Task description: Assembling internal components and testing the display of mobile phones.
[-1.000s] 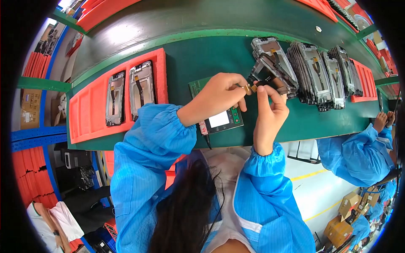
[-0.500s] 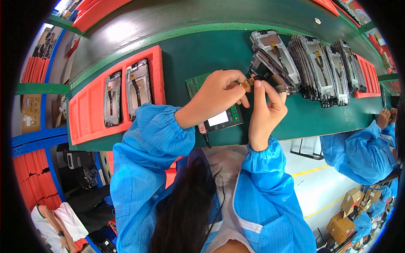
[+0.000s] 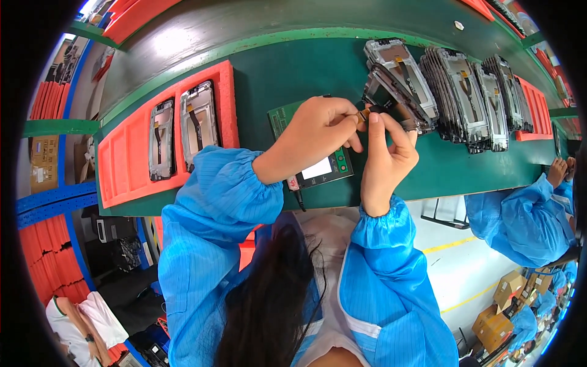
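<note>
My left hand (image 3: 321,131) is closed in a pinch on a gold flex cable (image 3: 364,114) above a tester board. My right hand (image 3: 389,156) pinches the dark flex (image 3: 377,109) right beside it, its thumb and fingertip close to my left fingertips. I cannot tell whether the gold and dark pieces are joined. From the dark flex, a phone screen assembly (image 3: 396,96) stands tilted, its lower edge by my right fingers, leaning at a stack of phone frames (image 3: 408,67). Partly under my left hand lies the tester (image 3: 330,172), with a green circuit board, a lit white display and buttons.
On the left, a red foam tray (image 3: 122,168) holds two phone frames (image 3: 197,116). Several stacked phone frames (image 3: 468,104) stand at the right, with another red tray (image 3: 531,107) behind. A cable (image 3: 300,199) leaves the tester's near side. A co-worker's blue sleeve (image 3: 520,217) is at far right.
Both hands stay nearly in place, with the left fingertips slightly shifted on the gold flex cable. The whole view has moved a little.
</note>
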`<state>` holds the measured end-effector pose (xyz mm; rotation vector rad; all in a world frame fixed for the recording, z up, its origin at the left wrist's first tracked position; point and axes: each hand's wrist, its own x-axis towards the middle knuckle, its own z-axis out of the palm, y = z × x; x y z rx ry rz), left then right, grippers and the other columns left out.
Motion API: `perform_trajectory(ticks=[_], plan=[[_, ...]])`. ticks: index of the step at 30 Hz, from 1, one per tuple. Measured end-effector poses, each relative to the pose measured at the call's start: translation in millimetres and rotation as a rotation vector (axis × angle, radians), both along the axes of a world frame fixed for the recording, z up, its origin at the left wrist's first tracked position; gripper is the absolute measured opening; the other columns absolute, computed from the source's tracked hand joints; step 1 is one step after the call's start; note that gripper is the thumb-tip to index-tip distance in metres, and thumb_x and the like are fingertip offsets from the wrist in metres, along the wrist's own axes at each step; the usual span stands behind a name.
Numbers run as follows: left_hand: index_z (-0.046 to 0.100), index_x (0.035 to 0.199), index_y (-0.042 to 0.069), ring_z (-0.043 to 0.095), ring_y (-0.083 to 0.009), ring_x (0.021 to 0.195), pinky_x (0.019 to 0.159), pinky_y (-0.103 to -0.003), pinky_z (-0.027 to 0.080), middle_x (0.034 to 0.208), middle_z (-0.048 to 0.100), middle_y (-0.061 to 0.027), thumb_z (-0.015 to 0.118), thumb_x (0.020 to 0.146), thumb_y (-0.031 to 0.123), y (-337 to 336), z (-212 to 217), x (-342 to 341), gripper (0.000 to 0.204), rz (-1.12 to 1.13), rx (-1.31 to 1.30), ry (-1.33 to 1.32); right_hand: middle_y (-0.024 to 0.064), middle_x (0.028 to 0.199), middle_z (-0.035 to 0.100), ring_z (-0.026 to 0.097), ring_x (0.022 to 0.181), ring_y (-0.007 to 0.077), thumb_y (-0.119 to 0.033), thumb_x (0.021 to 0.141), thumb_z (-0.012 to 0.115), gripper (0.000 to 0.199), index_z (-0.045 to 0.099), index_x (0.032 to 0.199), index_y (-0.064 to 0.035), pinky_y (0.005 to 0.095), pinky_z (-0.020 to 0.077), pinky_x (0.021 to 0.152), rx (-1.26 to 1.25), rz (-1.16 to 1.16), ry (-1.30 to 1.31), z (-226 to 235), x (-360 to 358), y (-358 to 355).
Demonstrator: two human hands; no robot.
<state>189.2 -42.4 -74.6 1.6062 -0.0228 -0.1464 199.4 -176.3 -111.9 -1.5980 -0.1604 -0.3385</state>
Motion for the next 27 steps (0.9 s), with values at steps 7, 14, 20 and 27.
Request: perform_trajectory(ticks=[7, 14, 20, 27], plan=[[0.061, 0.084, -0.010, 0.070, -0.0199, 0.068, 0.059, -0.027, 0.050, 0.074, 0.065, -0.0130, 0.050, 0.087, 0.007, 1, 6, -1, 0.021, 0.013, 0.027, 0.007, 0.0069, 0.086, 0.064, 0.053, 0.088, 0.0104, -0.007, 0.085, 0.070, 0.012, 0.070, 0.092, 0.0027, 0.0231, 0.0407, 0.073, 0.043, -0.013, -0.054, -1, 1, 2], [0.062, 0.084, -0.010, 0.070, -0.0198, 0.068, 0.058, -0.027, 0.050, 0.072, 0.065, -0.0122, 0.052, 0.087, 0.008, 1, 3, -1, 0.021, 0.038, 0.014, 0.003, 0.0050, 0.085, 0.063, 0.053, 0.080, 0.0091, -0.006, 0.085, 0.070, 0.010, 0.069, 0.089, 0.0029, 0.0230, 0.0403, 0.072, -0.042, 0.003, -0.006, -3, 0, -2], [0.062, 0.084, -0.010, 0.070, -0.0199, 0.068, 0.057, -0.027, 0.049, 0.070, 0.064, -0.0119, 0.052, 0.087, 0.009, 0, 7, -1, 0.021, 0.037, 0.058, 0.012, 0.0035, 0.081, 0.063, 0.051, 0.075, 0.0077, -0.006, 0.086, 0.069, 0.009, 0.069, 0.089, 0.0027, 0.0225, 0.0391, 0.071, 0.020, -0.003, -0.020, -5, 0, 1], [0.062, 0.084, -0.009, 0.070, -0.0200, 0.068, 0.058, -0.027, 0.050, 0.069, 0.064, -0.0122, 0.052, 0.087, 0.008, 0, 11, -1, 0.020, 0.040, 0.071, 0.016, 0.0044, 0.088, 0.062, 0.051, 0.079, 0.0081, -0.005, 0.085, 0.070, 0.008, 0.069, 0.089, 0.0016, 0.0229, 0.0381, 0.070, -0.080, 0.004, -0.033, -6, 2, -4]])
